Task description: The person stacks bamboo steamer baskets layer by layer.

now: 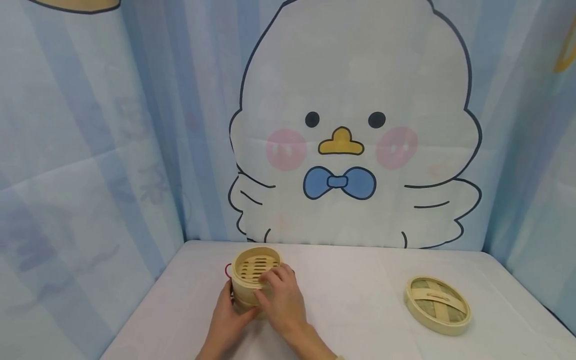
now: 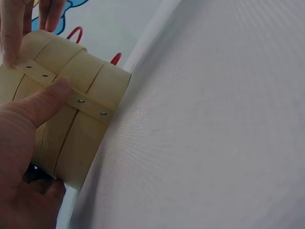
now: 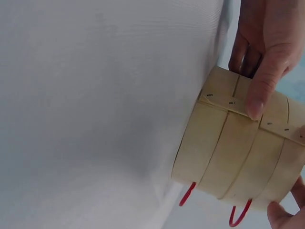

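Note:
Two stacked round bamboo steamer baskets [image 1: 246,290] stand on the table near its left side. A slatted floor [image 1: 257,268] shows inside the top one. My left hand [image 1: 228,317] grips the stack from the left, its thumb [image 2: 52,95] pressed over the stapled strip on the wall. From the right, my right hand [image 1: 285,300] holds the upper basket near its rim, with fingers over the edge and thumb on the outer wall. Red loops [image 3: 242,214] stick out of the far side of the stack.
A round bamboo steamer lid [image 1: 438,305] with a strap handle lies on the right part of the table. White cloth [image 1: 351,300] covers the tabletop. Behind and at both sides hang blue striped curtains [image 1: 211,125], with a large cartoon bird printed at the back.

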The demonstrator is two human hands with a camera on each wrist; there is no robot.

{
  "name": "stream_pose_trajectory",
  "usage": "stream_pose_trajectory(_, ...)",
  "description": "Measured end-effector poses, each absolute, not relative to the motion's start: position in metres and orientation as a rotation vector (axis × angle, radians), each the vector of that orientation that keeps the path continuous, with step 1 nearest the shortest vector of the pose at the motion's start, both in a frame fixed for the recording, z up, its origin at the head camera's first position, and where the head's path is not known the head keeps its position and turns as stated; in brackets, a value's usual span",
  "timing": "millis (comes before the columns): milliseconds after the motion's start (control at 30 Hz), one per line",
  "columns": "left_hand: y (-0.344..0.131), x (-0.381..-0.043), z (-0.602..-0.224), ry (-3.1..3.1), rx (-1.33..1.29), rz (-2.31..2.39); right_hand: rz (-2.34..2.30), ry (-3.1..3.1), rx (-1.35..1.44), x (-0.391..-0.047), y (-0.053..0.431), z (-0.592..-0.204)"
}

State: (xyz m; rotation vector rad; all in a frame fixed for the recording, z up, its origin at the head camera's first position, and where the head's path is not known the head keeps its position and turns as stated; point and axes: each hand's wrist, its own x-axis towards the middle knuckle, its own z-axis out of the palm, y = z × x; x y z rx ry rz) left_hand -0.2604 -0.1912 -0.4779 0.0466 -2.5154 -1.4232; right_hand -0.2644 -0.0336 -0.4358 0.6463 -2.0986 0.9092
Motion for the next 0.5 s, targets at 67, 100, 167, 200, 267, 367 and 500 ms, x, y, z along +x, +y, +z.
stream_pose_trajectory(67, -0.1907, -0.2606, -0.477, -2.514, 0.042, -1.428, 0.931, -2.129, 0.658, -0.2632, -0.0318, -0.4345)
stream_pose_trajectory(100, -0.1904, -0.2607, -0.4766, -2.513, 0.039, -1.429, 0.944, -2.144, 0.66, -0.2629, -0.0311, -0.434)
stream_pose_trajectory(167, -0.1899, -0.2605, -0.4758, -2.506, 0.029, -1.433, 0.954, -2.161, 0.657, -0.2622, -0.0305, -0.4334)
stream_pose_trajectory(200, -0.1896, -0.2602, -0.4752, -2.502, 0.025, -1.435, 0.956, -2.164, 0.655, -0.262, -0.0305, -0.4332)
stream_pose_trajectory(267, -0.1892, -0.2593, -0.4745, -2.495, 0.019, -1.433, 0.948, -2.159, 0.65, -0.2613, -0.0311, -0.4334)
stream_pose_trajectory(367, -0.1888, -0.2584, -0.4742, -2.495, 0.028, -1.427, 0.934, -2.143, 0.646, -0.2605, -0.0327, -0.4342)
stream_pose_trajectory(500, -0.1886, -0.2579, -0.4752, -2.501, 0.045, -1.425, 0.925, -2.147, 0.641, -0.2599, -0.0337, -0.4358)
